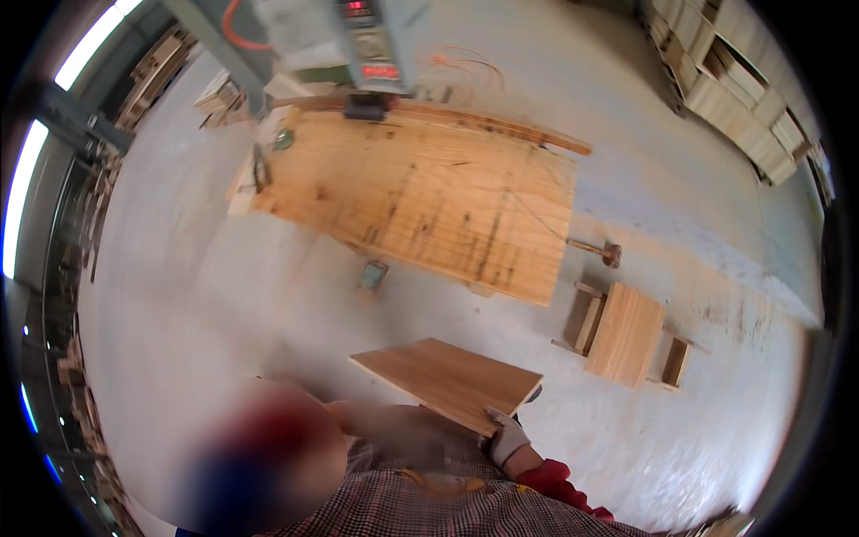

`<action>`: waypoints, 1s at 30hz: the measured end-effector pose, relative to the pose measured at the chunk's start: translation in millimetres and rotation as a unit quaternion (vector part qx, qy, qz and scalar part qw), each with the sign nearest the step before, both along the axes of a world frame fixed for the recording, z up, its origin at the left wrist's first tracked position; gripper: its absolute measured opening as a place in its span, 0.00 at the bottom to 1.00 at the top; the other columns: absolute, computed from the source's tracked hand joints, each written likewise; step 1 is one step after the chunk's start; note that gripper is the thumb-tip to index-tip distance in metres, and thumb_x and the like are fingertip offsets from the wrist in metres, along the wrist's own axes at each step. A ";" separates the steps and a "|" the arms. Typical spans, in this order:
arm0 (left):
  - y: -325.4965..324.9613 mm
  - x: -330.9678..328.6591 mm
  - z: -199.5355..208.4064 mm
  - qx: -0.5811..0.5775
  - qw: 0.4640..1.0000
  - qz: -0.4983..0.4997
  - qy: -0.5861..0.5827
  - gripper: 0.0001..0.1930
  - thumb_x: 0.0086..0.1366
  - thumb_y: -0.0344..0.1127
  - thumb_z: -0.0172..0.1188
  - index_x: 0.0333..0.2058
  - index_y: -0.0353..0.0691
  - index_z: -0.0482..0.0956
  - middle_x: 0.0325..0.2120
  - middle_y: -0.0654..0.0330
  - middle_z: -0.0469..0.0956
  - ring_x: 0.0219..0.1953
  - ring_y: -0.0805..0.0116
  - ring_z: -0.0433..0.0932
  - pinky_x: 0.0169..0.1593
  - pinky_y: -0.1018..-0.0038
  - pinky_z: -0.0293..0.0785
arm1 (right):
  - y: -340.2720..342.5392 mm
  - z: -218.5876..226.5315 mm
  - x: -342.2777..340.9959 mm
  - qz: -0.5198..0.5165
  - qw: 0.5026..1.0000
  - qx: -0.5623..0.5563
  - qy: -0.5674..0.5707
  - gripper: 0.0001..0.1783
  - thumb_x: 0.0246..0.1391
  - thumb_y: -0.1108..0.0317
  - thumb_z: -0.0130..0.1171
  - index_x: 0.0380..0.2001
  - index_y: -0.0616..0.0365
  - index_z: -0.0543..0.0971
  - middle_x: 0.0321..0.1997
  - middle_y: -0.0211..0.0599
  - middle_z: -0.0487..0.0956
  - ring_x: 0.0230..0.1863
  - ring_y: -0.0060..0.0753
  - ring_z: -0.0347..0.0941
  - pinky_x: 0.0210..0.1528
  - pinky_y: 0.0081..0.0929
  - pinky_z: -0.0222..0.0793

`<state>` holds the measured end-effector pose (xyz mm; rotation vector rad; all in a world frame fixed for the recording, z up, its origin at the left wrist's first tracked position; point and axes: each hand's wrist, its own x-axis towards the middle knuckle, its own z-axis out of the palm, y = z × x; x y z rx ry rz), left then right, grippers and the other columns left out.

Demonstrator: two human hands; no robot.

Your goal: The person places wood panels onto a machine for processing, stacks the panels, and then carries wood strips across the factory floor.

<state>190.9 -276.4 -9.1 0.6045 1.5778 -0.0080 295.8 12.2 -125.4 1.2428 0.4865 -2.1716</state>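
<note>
A light rectangular wooden board (447, 378) is held flat, just above waist height, in front of my checked shirt. My right hand (506, 437), in a pale work glove with a red sleeve behind it, grips the board's near right corner. My left forearm (394, 431) is blurred and runs along the board's near edge. The left hand itself is hidden by the blur and the board, so its grip cannot be made out.
A large plywood worktable (429, 201) stands ahead, with a machine (376, 54) at its far end. On the concrete floor lie a mallet (601, 251), a small wooden panel on battens (626, 333) and a small box (372, 275). Stacked boards (734, 85) line the far right.
</note>
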 end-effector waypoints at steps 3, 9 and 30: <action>-125.8 78.7 -11.4 0.013 0.917 0.395 -0.060 0.29 0.59 0.60 0.46 0.54 0.50 0.65 0.46 0.54 0.71 0.51 0.59 0.69 0.54 0.66 0.63 | -45.5 -5.1 -13.1 0.184 0.964 0.055 0.183 0.13 0.51 0.65 0.56 0.40 0.54 0.73 0.38 0.30 0.75 0.31 0.30 0.69 0.28 0.25 0.67; -201.5 150.2 4.0 0.483 0.193 0.835 -0.177 0.24 0.58 0.50 0.55 0.51 0.50 0.65 0.47 0.65 0.69 0.52 0.62 0.66 0.56 0.61 0.64 | -133.5 150.5 -82.3 0.320 0.933 -0.014 0.166 0.21 0.54 0.60 0.54 0.47 0.64 0.70 0.41 0.35 0.76 0.38 0.22 0.72 0.33 0.18 0.69; -164.1 -37.9 -14.6 0.420 0.235 0.867 -0.131 0.24 0.57 0.32 0.53 0.53 0.48 0.58 0.42 0.59 0.71 0.42 0.58 0.73 0.47 0.60 0.70 | -107.7 126.3 -115.3 0.208 0.893 0.301 0.263 0.25 0.55 0.61 0.53 0.52 0.64 0.65 0.46 0.38 0.73 0.46 0.28 0.69 0.47 0.27 0.66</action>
